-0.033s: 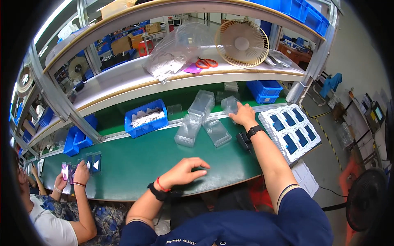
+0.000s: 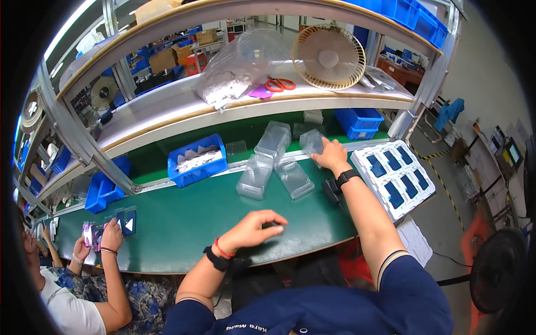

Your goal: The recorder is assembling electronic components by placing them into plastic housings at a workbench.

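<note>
My left hand [image 2: 254, 230] hovers above the green bench near its front edge, fingers stretched forward, thumb apart, nothing in it. At the back right, my right hand [image 2: 331, 154] has its fingers on the near right side of a clear plastic tray [image 2: 310, 139]; part of the grip is hidden. Left of that tray lie several stacks of clear plastic trays: a tall stack [image 2: 273, 138], a nearer stack [image 2: 254, 180] and a lower one [image 2: 295, 178]. By my right wrist sits a small black object [image 2: 330, 190] I cannot make out.
A white tray [image 2: 385, 192] with several dark blue flat pieces stands to the right. A blue bin [image 2: 198, 174] of white slips is at the back, blue bins [image 2: 360, 129] at the back right. Overhead, the shelf [image 2: 312, 100] holds scissors [image 2: 279, 85]. A co-worker's hand [image 2: 111, 235] works at left.
My left hand has shifted very slightly up and to the right. My right hand stays at the clear plastic tray.
</note>
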Demonstrator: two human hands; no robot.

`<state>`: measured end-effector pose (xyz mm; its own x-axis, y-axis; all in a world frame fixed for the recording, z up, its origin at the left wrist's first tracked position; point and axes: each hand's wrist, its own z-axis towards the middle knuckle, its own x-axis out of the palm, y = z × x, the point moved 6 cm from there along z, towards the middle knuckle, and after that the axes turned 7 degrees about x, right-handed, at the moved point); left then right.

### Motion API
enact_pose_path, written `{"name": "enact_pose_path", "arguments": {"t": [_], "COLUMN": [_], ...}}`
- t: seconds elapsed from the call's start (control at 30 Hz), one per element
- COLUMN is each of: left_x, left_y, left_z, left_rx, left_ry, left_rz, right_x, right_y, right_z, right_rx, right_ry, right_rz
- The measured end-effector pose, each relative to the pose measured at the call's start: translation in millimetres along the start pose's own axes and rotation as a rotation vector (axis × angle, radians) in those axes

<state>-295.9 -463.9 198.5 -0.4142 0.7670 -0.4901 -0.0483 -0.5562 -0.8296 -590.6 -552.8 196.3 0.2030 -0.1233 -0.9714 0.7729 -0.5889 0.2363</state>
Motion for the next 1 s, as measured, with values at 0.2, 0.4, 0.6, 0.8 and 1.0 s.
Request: {"name": "enact_pose_path", "arguments": {"t": [0.2, 0.4, 0.6, 0.8, 1.0], "left_x": [1.2, -0.7, 3.8, 0.9, -7.0], "left_y": [43.9, 69.9, 84.8, 94.6, 93.7], "left_z": [30.8, 27.0, 23.3, 23.4, 22.5], "left_rx": [-0.2, -0.294, -0.389, -0.451, -0.413], "left_ry": [-0.133, -0.31, -0.421, -0.488, -0.545], "left_rz": [-0.369, -0.491, -0.68, -0.628, -0.492], "right_x": [-25.3, 37.7, 36.4, 29.2, 14.7], "right_y": [42.1, 64.2, 28.2, 3.2, -39.8], "right_z": [-61.9, -95.2, -103.3, -124.6, -126.7], "right_rx": [-0.294, -0.271, -0.173, -0.056, -0.106], "right_ry": [-0.271, 0.012, 0.034, 0.119, -0.131], "right_rz": [-0.007, -0.006, 0.405, 0.712, 0.504]}}
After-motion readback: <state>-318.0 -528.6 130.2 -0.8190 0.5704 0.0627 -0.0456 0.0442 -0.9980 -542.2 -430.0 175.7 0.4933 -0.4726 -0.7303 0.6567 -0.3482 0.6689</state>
